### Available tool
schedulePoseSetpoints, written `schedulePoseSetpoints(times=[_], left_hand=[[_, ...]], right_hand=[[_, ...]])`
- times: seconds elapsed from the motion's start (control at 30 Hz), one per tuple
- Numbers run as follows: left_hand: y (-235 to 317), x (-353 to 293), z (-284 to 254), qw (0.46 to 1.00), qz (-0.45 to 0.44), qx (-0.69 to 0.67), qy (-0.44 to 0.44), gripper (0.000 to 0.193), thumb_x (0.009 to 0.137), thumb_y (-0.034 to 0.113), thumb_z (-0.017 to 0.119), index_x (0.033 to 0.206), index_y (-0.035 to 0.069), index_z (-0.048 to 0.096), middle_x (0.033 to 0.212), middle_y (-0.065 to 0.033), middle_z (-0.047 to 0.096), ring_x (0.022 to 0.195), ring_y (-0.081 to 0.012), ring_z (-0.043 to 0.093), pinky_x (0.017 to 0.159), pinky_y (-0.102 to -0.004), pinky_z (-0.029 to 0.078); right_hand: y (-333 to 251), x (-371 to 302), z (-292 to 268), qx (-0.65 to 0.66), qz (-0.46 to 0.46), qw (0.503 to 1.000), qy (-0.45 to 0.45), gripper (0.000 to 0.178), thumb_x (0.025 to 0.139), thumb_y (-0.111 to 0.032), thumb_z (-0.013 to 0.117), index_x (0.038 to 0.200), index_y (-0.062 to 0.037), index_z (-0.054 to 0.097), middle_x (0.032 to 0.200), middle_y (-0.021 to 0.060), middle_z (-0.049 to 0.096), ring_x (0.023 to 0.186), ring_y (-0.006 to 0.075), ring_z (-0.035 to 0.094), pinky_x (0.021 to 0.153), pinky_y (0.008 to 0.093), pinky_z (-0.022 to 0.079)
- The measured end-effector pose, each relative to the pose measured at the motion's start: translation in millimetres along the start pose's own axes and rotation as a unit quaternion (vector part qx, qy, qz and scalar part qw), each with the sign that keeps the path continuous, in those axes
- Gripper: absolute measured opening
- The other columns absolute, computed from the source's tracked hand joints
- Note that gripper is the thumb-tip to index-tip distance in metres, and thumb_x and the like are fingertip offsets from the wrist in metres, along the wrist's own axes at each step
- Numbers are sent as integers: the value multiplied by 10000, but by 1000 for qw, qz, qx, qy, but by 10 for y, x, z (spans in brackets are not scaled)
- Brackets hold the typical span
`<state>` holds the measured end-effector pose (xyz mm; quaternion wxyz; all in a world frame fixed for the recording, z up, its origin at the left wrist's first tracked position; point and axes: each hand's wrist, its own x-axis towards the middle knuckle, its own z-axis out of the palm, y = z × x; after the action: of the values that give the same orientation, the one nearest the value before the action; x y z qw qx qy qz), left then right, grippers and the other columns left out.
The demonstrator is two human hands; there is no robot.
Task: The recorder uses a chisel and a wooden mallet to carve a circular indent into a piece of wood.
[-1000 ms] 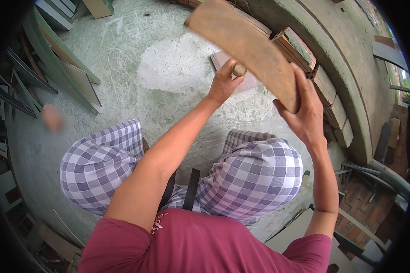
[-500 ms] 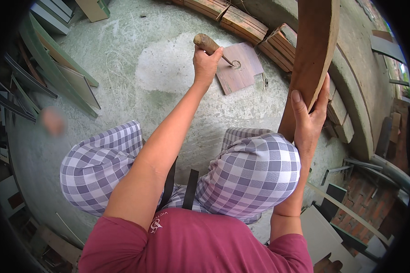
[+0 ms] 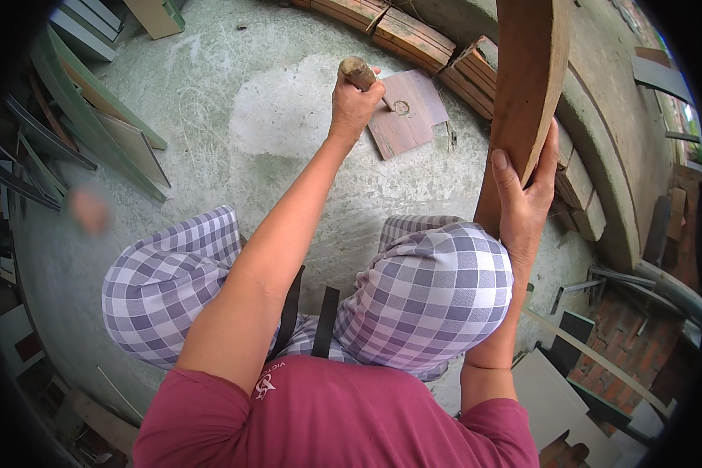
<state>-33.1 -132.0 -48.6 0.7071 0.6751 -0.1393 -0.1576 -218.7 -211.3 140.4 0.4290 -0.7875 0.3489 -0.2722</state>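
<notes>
My left hand [image 3: 356, 108] is closed around the thick wooden handle of a narrow chisel [image 3: 358, 72]. Its thin metal shaft points down at a flat wooden board [image 3: 404, 142] on the floor, near the left side of a ring-shaped mark [image 3: 401, 108] cut into the board. The exact contact of the tip is too small to tell. On the right, my right hand [image 3: 526, 183] grips a long, thick wooden plank [image 3: 527, 86] by its lower part. The plank stands up beside my right knee and runs out of the top of the view.
Stacked bricks [image 3: 413, 39] line the base of a curved concrete ledge [image 3: 610, 148] at the right and back. Green-edged panels [image 3: 121, 129] lean at the left. Metal frames and boards [image 3: 550, 390] lie at the lower right. The floor [image 3: 281, 109] is rough concrete.
The chisel has tilted more upright, its tip shifting from inside the ring toward the ring's left side. My right hand and the plank have moved slightly left.
</notes>
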Motion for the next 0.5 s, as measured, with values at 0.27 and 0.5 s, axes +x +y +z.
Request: schedulePoseSetpoints(times=[0.27,0.5], left_hand=[[-9,9,42,999,11,6,-31,319,733,125,651,1013,17,545,932,-83,636,818,-169,605,799,-295,481],[-46,7,29,999,10,16,-44,326,735,127,651,1020,14,542,946,-86,639,830,-166,607,805,-294,480]], right_hand=[[-45,-23,-10,23,7,1000,-2,760,743,-189,695,1404,-116,328,1206,216,532,1072,281,553,907,385,448],[-27,-36,-13,26,0,1000,4,759,745,-199,690,1405,-110,326,1193,218,540,1071,280,551,908,383,442]])
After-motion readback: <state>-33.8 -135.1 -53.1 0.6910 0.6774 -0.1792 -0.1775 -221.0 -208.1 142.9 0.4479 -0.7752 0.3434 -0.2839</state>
